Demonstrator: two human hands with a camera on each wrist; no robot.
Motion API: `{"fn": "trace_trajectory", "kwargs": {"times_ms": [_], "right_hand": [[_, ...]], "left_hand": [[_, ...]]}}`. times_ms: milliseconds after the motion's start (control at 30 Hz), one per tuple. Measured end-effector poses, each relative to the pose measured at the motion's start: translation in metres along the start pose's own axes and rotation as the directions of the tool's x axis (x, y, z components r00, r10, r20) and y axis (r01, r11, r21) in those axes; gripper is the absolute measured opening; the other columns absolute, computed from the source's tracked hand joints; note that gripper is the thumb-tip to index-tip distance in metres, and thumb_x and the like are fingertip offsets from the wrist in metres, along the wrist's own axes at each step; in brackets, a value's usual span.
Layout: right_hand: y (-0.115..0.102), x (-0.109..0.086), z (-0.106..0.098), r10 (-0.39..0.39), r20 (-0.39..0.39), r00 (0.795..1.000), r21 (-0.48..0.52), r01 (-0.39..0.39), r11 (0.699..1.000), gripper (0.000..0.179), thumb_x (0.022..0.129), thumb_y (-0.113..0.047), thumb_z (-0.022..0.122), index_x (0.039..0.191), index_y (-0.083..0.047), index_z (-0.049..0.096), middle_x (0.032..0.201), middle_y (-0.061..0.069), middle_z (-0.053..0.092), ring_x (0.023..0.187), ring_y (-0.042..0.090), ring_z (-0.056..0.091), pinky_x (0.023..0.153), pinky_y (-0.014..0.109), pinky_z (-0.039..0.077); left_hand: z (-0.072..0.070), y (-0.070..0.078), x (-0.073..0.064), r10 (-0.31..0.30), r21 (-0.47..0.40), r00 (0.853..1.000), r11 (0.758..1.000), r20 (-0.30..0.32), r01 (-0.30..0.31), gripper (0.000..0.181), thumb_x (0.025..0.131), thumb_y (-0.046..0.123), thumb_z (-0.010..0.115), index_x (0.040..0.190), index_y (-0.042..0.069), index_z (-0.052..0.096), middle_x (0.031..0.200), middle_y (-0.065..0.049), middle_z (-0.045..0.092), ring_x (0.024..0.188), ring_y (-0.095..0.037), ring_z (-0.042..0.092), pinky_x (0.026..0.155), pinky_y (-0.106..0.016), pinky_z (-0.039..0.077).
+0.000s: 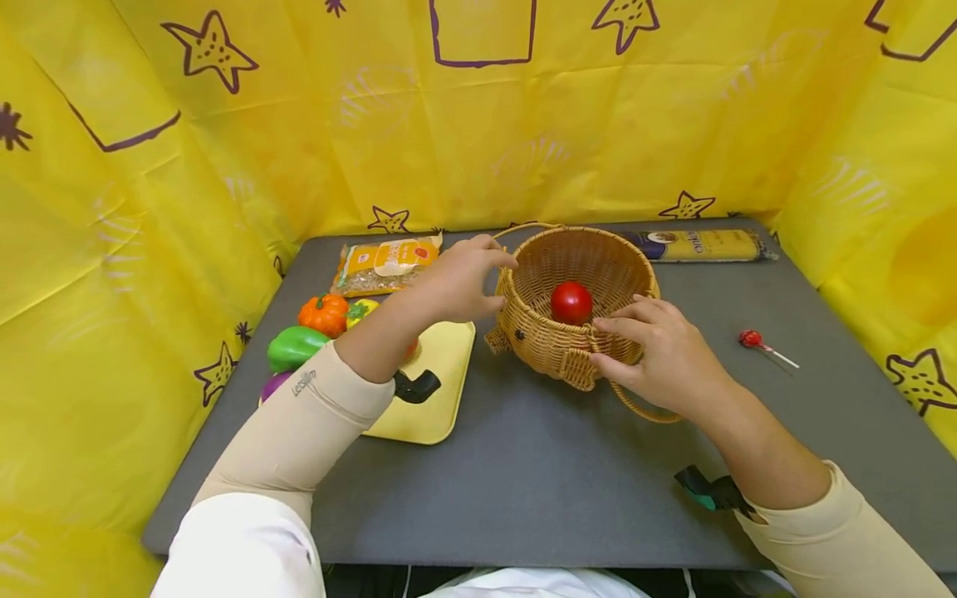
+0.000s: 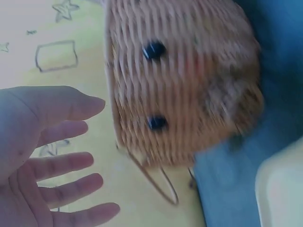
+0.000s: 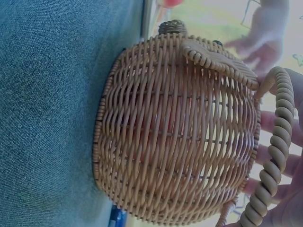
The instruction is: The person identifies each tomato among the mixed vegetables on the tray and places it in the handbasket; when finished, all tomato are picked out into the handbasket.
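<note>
A woven wicker basket (image 1: 549,336) with black button eyes stands mid-table, its mouth showing a shiny red round fruit or vegetable (image 1: 571,302). My left hand (image 1: 462,278) hovers at the basket's left rim. In the left wrist view its fingers (image 2: 66,163) are spread and hold nothing, a short gap from the wicker. My right hand (image 1: 661,353) is at the near right rim. The right wrist view shows its straight, parted fingers (image 3: 267,156) right at the rim, behind a twisted wicker handle (image 3: 279,137). The other handle (image 1: 527,227) leans out at the back left.
To the left, a yellow tray (image 1: 429,415) lies partly under my left forearm, beside a green pepper (image 1: 295,349) and an orange pepper (image 1: 325,315). Behind stands a bag of grain (image 1: 385,264). A pasta packet (image 1: 703,246) lies back right, a red lollipop (image 1: 751,339) nearer.
</note>
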State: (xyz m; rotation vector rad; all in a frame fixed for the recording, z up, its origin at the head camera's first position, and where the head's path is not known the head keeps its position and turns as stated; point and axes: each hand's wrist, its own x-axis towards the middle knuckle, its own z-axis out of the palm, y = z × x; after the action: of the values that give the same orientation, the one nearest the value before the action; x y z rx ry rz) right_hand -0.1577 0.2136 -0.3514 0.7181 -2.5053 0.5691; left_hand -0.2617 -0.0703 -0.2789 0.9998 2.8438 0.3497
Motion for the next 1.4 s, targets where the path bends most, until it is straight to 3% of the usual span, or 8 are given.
{"fn": "trace_trajectory", "kwargs": {"times_ms": [267, 500, 667, 800, 867, 1067, 1400], "right_hand": [[-0.001, 0.000, -0.002, 0.025, 0.013, 1.000, 0.004, -0.025, 1.000, 0.038, 0.076, -0.027, 0.088, 0.109, -0.010, 0.080, 0.103, 0.014, 0.072, 0.119, 0.052, 0.058, 0.103, 0.068, 0.042], [-0.001, 0.001, 0.000, 0.022, 0.014, 1.000, 0.004, -0.022, 1.000, 0.038, 0.076, -0.028, 0.087, 0.109, -0.010, 0.080, 0.102, 0.014, 0.072, 0.120, 0.053, 0.058, 0.103, 0.068, 0.043], [-0.001, 0.001, 0.001, 0.020, 0.010, 1.000, 0.005, -0.020, 1.000, 0.038, 0.076, -0.028, 0.088, 0.109, -0.011, 0.081, 0.103, 0.014, 0.072, 0.120, 0.052, 0.058, 0.103, 0.068, 0.043], [0.000, 0.001, 0.001, 0.023, 0.012, 1.000, 0.005, -0.024, 1.000, 0.038, 0.076, -0.028, 0.088, 0.110, -0.011, 0.080, 0.103, 0.014, 0.072, 0.120, 0.053, 0.058, 0.103, 0.068, 0.043], [0.000, 0.001, 0.001, 0.025, 0.012, 1.000, 0.006, -0.025, 1.000, 0.038, 0.077, -0.028, 0.087, 0.110, -0.010, 0.080, 0.103, 0.014, 0.072, 0.120, 0.053, 0.058, 0.103, 0.068, 0.043], [-0.001, 0.000, 0.000, 0.024, 0.013, 1.000, 0.005, -0.024, 1.000, 0.038, 0.077, -0.027, 0.087, 0.110, -0.010, 0.080, 0.103, 0.014, 0.071, 0.121, 0.053, 0.057, 0.103, 0.067, 0.042], [-0.002, 0.000, 0.000, 0.030, 0.019, 0.999, 0.001, -0.030, 1.000, 0.038, 0.077, -0.028, 0.087, 0.110, -0.011, 0.080, 0.103, 0.014, 0.072, 0.121, 0.053, 0.057, 0.103, 0.067, 0.042]], "left_hand": [[-0.001, -0.043, -0.020, -0.123, 0.040, 0.989, 0.992, 0.083, 0.120, 0.058, 0.089, 0.026, 0.077, 0.142, 0.010, 0.060, 0.141, -0.015, 0.054, 0.128, -0.035, 0.054, 0.109, -0.046, 0.045], [0.008, -0.070, -0.036, -0.234, 0.123, 0.953, 0.969, 0.195, 0.213, 0.056, 0.087, 0.023, 0.078, 0.138, 0.005, 0.063, 0.140, -0.016, 0.062, 0.130, -0.038, 0.056, 0.109, -0.052, 0.045], [0.020, -0.089, -0.048, -0.270, 0.128, 0.929, 0.961, 0.253, 0.245, 0.053, 0.084, 0.017, 0.076, 0.134, 0.004, 0.066, 0.132, -0.016, 0.067, 0.112, -0.033, 0.062, 0.098, -0.047, 0.051], [0.028, -0.098, -0.054, -0.300, 0.118, 0.913, 0.953, 0.278, 0.277, 0.057, 0.081, 0.015, 0.076, 0.136, 0.004, 0.065, 0.131, -0.017, 0.066, 0.103, -0.030, 0.058, 0.089, -0.041, 0.052], [0.032, -0.102, -0.055, -0.300, 0.121, 0.912, 0.953, 0.278, 0.277, 0.056, 0.082, 0.015, 0.076, 0.136, 0.004, 0.065, 0.131, -0.017, 0.066, 0.104, -0.031, 0.058, 0.091, -0.042, 0.052], [0.039, -0.106, -0.059, -0.261, 0.166, 0.938, 0.960, 0.230, 0.226, 0.052, 0.081, 0.015, 0.075, 0.131, 0.003, 0.069, 0.128, -0.018, 0.068, 0.118, -0.036, 0.060, 0.106, -0.050, 0.048], [0.041, -0.107, -0.061, -0.266, 0.127, 0.944, 0.961, 0.196, 0.244, 0.050, 0.081, 0.012, 0.076, 0.129, 0.002, 0.070, 0.131, -0.018, 0.067, 0.121, -0.037, 0.058, 0.106, -0.051, 0.047]]}}
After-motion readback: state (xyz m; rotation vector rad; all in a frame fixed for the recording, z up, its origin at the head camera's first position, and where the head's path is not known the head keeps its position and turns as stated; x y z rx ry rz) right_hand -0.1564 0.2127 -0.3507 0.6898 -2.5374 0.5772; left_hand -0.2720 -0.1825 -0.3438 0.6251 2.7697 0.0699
